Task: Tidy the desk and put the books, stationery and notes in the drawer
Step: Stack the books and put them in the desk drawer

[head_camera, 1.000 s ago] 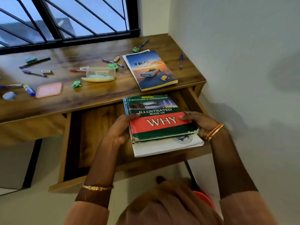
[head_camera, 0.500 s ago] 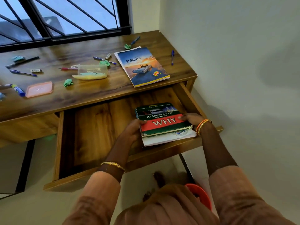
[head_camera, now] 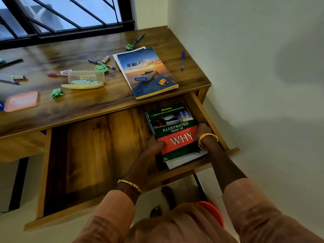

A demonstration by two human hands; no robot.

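A green and red "Illustrated Book of WHY" (head_camera: 173,127) lies on a white book (head_camera: 182,160) in the right end of the open wooden drawer (head_camera: 98,151). My left hand (head_camera: 154,146) grips the stack's left edge, thumb on the cover. My right hand (head_camera: 203,130) holds the right edge against the drawer's side wall. On the desk (head_camera: 84,106) above lies a notebook with a car cover (head_camera: 147,72). Several pens, among them a blue pen (head_camera: 182,60), crumpled green notes (head_camera: 56,93) and erasers are scattered on the desk.
A clear plastic box (head_camera: 86,77) stands on a yellow lid, and a pink lid (head_camera: 21,101) lies at the left. The barred window runs behind the desk, a wall stands close on the right. An orange bin (head_camera: 213,213) sits on the floor by my feet.
Both hands have lowered the book stack from above the drawer's front into its right end and pushed it farther back.
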